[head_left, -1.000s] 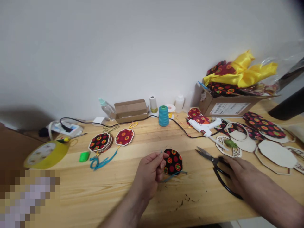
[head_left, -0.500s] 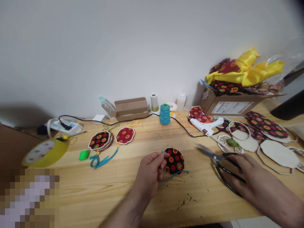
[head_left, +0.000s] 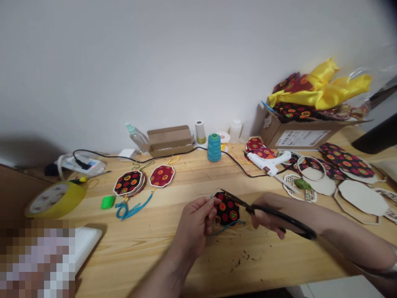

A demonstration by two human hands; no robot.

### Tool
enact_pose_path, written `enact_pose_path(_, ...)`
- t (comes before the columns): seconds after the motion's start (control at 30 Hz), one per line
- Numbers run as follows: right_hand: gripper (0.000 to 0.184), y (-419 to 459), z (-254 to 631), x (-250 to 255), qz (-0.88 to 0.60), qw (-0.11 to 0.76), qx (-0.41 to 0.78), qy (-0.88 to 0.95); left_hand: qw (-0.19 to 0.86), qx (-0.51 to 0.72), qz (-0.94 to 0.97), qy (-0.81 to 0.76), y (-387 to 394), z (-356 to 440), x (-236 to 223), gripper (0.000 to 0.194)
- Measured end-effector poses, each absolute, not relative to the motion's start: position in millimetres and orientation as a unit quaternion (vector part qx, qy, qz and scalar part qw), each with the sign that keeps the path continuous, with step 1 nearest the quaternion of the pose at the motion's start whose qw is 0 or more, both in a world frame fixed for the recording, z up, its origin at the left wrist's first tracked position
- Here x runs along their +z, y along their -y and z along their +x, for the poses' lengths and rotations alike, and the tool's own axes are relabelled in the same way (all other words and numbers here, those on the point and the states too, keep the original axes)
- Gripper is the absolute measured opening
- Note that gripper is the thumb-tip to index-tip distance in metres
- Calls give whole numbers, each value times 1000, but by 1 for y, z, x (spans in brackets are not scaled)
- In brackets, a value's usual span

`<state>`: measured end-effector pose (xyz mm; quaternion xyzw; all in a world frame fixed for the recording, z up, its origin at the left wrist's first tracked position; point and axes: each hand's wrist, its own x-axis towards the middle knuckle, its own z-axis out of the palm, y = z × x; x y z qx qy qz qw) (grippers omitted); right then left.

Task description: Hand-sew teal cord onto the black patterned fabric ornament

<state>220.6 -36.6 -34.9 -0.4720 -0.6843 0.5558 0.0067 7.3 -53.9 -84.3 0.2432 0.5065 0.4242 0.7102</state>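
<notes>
My left hand (head_left: 196, 219) is closed in a pinch at the left edge of a dark fabric piece (head_left: 227, 214) printed with red and orange flowers. A bit of blue cord pokes up at those fingertips, and a longer blue cord (head_left: 228, 227) trails along the lower edge of the piece. Black-handled scissors (head_left: 287, 218) are gripped in my right hand (head_left: 263, 213). Their blades point left and lie across the upper right of the fabric piece in this view; whether they touch it I cannot tell.
Left of my hands lie finished-looking flowered ornaments (head_left: 161, 176) and a green block (head_left: 108, 202). Behind stands a teal thread cone (head_left: 214, 148). On the right are a white glue gun (head_left: 269, 162), wooden cutouts (head_left: 362, 197) and a cardboard box (head_left: 305, 136) of fabric. Dark scraps (head_left: 245, 256) litter the front.
My right hand has swung left with the scissors, from beside the wooden cutouts to over the fabric piece. My left hand keeps its pinch in nearly the same place.
</notes>
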Motion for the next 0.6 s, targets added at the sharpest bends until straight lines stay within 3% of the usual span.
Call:
enact_pose_path(0.17, 67, 27, 211, -36, -465, -4, 571, 676, 715, 419, 242, -505, 54, 8, -81, 24)
enact_pose_path(0.4, 66, 22, 206, -31, -408, 19, 590, 697, 719, 406, 265, -498, 53, 9, -80, 19)
enact_pose_path(0.6, 62, 22, 200, -30, -444, 52, 591, 671, 725, 401, 270, -491, 54, 10, -82, 17)
